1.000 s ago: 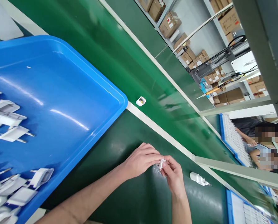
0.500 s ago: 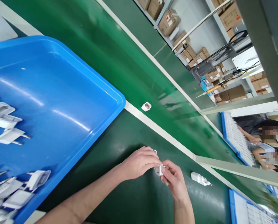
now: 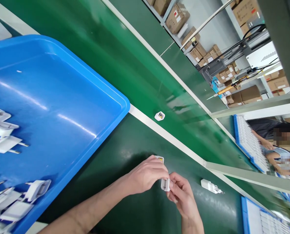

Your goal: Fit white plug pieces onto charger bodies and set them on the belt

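White plug housing (image 3: 165,185) looks light, stiff, slick, best held by its side walls; the right hand (image 3: 183,194) pinches it, the left hand (image 3: 145,175) alongside grasping a second housing (image 3: 160,158).

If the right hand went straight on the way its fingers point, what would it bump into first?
Most likely the left hand, whose fingertips sit close to the white piece the right hand holds; depth is hard to judge.
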A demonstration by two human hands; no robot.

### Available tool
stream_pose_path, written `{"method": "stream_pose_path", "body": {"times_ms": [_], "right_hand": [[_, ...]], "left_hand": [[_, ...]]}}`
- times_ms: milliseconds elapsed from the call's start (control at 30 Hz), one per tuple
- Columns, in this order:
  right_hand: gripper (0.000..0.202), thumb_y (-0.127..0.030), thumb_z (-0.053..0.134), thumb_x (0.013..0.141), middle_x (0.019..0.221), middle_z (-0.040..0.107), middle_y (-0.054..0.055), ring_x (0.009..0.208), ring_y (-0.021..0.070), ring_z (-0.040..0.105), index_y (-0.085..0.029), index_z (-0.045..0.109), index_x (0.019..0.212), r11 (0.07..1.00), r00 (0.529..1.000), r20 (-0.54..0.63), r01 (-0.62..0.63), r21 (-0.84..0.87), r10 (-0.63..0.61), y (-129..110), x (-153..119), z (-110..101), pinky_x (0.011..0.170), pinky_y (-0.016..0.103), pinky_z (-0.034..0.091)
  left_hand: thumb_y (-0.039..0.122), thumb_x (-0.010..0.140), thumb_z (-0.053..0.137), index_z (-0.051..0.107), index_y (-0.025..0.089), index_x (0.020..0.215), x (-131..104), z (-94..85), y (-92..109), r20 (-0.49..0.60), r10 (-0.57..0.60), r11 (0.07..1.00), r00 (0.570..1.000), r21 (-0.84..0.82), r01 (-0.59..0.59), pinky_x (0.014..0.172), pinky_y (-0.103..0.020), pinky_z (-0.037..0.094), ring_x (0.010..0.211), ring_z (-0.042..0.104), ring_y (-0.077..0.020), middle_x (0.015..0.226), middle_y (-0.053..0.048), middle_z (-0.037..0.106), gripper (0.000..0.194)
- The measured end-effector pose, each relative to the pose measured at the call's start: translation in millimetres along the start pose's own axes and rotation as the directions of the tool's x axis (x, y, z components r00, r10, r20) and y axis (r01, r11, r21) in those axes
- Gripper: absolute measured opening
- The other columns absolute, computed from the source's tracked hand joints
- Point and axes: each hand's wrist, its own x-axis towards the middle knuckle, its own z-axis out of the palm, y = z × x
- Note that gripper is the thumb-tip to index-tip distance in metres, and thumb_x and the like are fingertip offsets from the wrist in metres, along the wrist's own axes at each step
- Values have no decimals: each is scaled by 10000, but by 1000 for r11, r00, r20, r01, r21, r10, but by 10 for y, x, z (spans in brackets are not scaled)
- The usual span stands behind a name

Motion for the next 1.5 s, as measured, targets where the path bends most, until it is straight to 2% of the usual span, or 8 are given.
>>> {"method": "stream_pose_path", "body": {"times_ms": [233, 333, 433, 533, 667, 1067, 1167, 1500], "right_hand": [[324, -501, 737, 884, 582, 500, -29, 425, 69, 267, -213, 641, 769, 999, 1000, 18, -12, 49, 11, 10, 50, 57, 449, 233, 220], [319, -521, 724, 891, 586, 531, -20, 441, 95, 346, -212, 667, 833, 990, 990, -111, 68, -125, -82, -6, 94, -15, 451, 239, 269], [291, -487, 729, 898, 733, 625, 23, 587, 155, 522, -201, 718, 953, 838, 921, -234, 150, -524, -311, -78, 186, -93, 523, 262, 405], [205, -410, 668, 961, 899, 663, 49, 711, 181, 594, -222, 735, 1009, 579, 878, -59, 261, -773, -475, -164, 317, -100, 631, 287, 489], [180, -299, 574, 1028, 1000, 665, 69, 827, 209, 649, -258, 732, 1105, 401, 843, 189, 422, -813, -504, -219, 432, -68, 751, 324, 533], [253, -238, 442, 1085, 963, 592, 90, 774, 196, 579, -204, 692, 1108, -182, 794, 403, 360, -915, -455, -297, 400, -63, 656, 305, 452], [259, -209, 428, 1083, 955, 587, 82, 767, 186, 563, -196, 685, 1051, -248, 784, 431, 354, -902, -447, -337, 389, -34, 652, 296, 430], [265, -102, 409, 1059, 960, 603, 69, 803, 183, 562, -193, 657, 1037, -274, 784, 468, 384, -882, -407, -405, 412, 13, 681, 298, 434]], "left_hand": [[161, 1049, 387, 645, 223, 892, -3, -42, -58, -14, 20, 999, 1000, -47, -21, 897, -303, 381, 855, 591, -147, 920, 11, 712, 308], [273, 1022, 545, 641, 257, 1120, -3, -115, -102, -27, -104, 993, 994, -54, 102, 941, -306, 417, 1011, 609, -174, 1069, -1, 706, 138], [433, 812, 821, 541, 249, 1313, -11, -161, -149, -83, -295, 954, 952, 38, 299, 960, -356, 456, 1141, 556, -238, 1259, -53, 625, 603], [397, 813, 826, 585, 228, 1192, -15, -125, -196, -64, -287, 938, 956, 183, 294, 942, -378, 443, 1111, 550, -243, 1220, -49, 618, 480], [310, 939, 693, 597, 204, 1097, -5, -11, -248, -67, -241, 924, 968, 288, 250, 886, -361, 407, 1028, 582, -212, 1103, -32, 653, 213], [249, 917, 708, 598, 196, 1063, 12, 33, -276, -122, -228, 923, 966, 288, 254, 880, -350, 393, 1003, 608, -186, 1072, -13, 671, 190], [252, 917, 709, 596, 197, 1078, 11, 32, -282, -121, -222, 926, 967, 283, 248, 900, -354, 390, 1021, 608, -188, 1088, -13, 672, 204], [282, 919, 712, 602, 196, 1073, 9, 46, -296, -113, -229, 926, 967, 280, 252, 899, -358, 387, 1016, 608, -191, 1084, -7, 674, 208]]}}
